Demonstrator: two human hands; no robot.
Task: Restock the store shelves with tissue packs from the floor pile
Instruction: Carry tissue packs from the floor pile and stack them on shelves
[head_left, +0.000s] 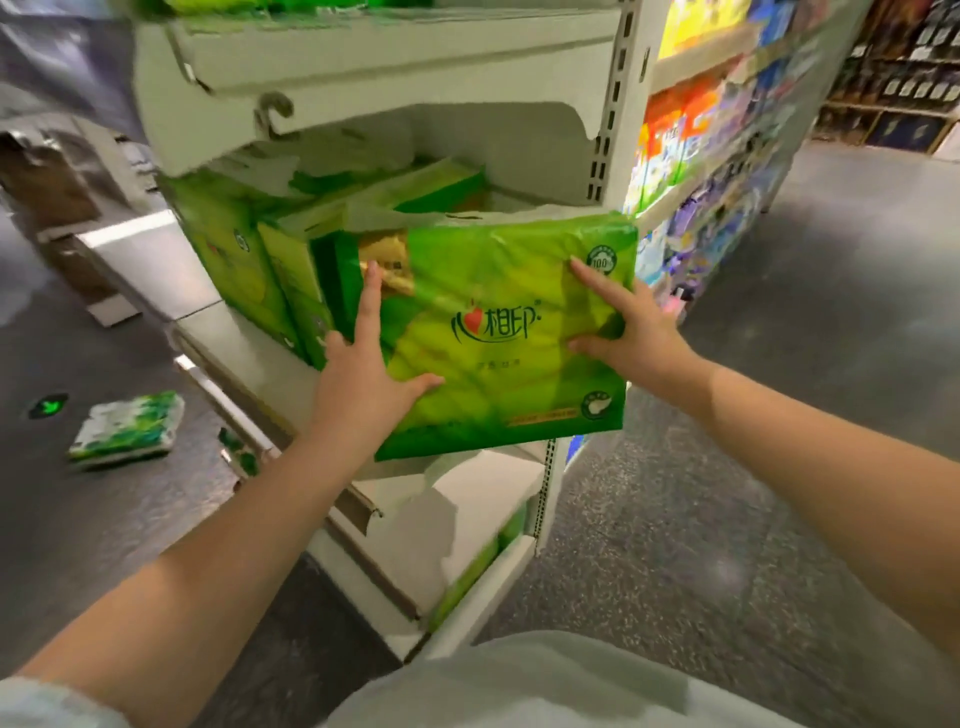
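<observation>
Head view: left hand (363, 379) and right hand (631, 332), fingers straight and spread, pressed flat on the front of a large glossy green plastic tissue pack (498, 338). Pack upright at the front edge of the white metal shelf (260, 364), beside more green packs (249, 275). Blurred throughout; shelf interior partly hidden. Smaller green-and-white tissue pack (127, 428) on the grey floor (727, 493), left.

Both my arms extend forward, forearms bare. My left hand (363, 382) lies flat, fingers (370, 291) straight and spread, thumb out to the right. My right hand (631, 332) lies flat too, fingers spread, thumb pointing left.
</observation>
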